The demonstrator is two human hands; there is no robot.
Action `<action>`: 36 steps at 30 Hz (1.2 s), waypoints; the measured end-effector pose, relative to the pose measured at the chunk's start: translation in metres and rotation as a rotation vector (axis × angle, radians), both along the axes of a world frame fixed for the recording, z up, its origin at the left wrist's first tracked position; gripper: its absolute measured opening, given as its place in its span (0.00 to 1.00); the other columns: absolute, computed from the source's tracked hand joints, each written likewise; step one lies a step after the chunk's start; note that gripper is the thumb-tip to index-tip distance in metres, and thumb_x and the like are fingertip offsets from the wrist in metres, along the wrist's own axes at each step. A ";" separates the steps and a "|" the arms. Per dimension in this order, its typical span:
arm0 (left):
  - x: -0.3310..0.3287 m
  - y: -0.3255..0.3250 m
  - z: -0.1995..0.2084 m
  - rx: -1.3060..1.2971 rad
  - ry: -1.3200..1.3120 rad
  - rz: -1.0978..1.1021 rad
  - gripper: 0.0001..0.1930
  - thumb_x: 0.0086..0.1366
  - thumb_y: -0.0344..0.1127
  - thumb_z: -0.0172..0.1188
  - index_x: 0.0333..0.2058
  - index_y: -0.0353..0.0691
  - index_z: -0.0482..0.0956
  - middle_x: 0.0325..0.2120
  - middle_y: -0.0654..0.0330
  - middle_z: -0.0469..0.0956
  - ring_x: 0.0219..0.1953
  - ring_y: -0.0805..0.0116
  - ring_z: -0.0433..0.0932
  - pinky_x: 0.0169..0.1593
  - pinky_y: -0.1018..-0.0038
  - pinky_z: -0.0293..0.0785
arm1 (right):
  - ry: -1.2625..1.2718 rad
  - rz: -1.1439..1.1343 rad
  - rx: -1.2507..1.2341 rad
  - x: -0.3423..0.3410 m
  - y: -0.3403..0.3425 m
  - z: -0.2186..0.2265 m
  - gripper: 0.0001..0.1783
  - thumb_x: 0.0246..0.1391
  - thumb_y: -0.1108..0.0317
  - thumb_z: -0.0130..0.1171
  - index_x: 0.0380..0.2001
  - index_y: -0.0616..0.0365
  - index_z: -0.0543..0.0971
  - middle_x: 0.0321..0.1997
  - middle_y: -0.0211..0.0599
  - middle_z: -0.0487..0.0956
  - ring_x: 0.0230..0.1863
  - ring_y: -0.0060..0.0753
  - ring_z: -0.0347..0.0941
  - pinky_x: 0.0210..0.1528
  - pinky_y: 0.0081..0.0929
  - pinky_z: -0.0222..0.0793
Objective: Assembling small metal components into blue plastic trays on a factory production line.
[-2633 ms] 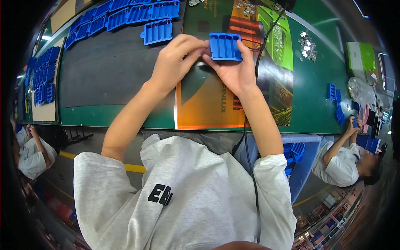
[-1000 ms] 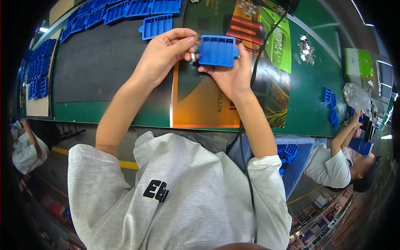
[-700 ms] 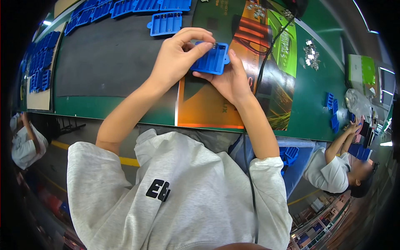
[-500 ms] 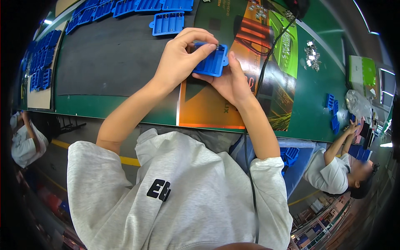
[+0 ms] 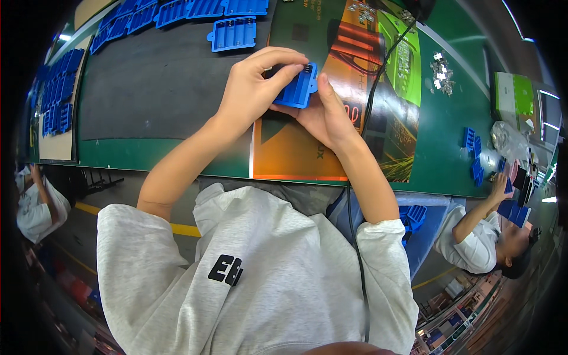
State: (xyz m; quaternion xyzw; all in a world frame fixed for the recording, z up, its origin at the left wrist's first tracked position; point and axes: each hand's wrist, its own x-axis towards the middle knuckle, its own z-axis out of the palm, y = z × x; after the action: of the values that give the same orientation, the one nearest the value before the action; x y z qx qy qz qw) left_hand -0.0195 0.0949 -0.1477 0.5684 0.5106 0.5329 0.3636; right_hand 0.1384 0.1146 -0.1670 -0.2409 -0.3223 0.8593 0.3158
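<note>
A blue plastic battery holder (image 5: 300, 93) with long open slots is tilted over the printed sheet. My right hand (image 5: 328, 118) is closed round it from below and the right, its thumb up along the right side. Thumb and index finger of my left hand (image 5: 254, 83) are pinched together at the holder's far end. By those fingertips a small dark coil, a spring contact (image 5: 307, 68), shows in a slot; the fingers partly cover it. Left of the far end, another blue battery holder (image 5: 234, 34) with metal contacts lies on the dark mat (image 5: 154, 94).
Several more blue holders (image 5: 174, 13) line the mat's far edge, and others (image 5: 59, 89) are stacked at far left. Small metal contacts (image 5: 441, 74) lie in a pile on the green table. A black cable (image 5: 378, 83) crosses the sheet. At right a co-worker (image 5: 473, 236) handles parts.
The held battery holder has shifted slightly left and tilted more, both hands moving with it. My left fingertips stay at its far end. The co-worker's arms at right have moved.
</note>
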 end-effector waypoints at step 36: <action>-0.048 0.142 0.003 0.391 1.129 0.222 0.07 0.56 0.39 0.60 0.31 0.46 0.82 0.37 0.60 0.77 0.47 0.55 0.70 0.49 0.58 0.62 | -0.274 -0.323 0.189 0.021 0.027 -0.008 0.26 0.63 0.52 0.39 0.43 0.69 0.70 0.36 0.51 0.78 0.31 0.41 0.80 0.23 0.25 0.75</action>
State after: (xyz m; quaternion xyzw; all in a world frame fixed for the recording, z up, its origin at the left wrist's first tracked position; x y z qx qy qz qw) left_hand -0.0678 0.2366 -0.1448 0.7628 0.5735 0.2678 -0.1324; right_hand 0.1596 0.1418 -0.1749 -0.3731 -0.3986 0.7227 0.4239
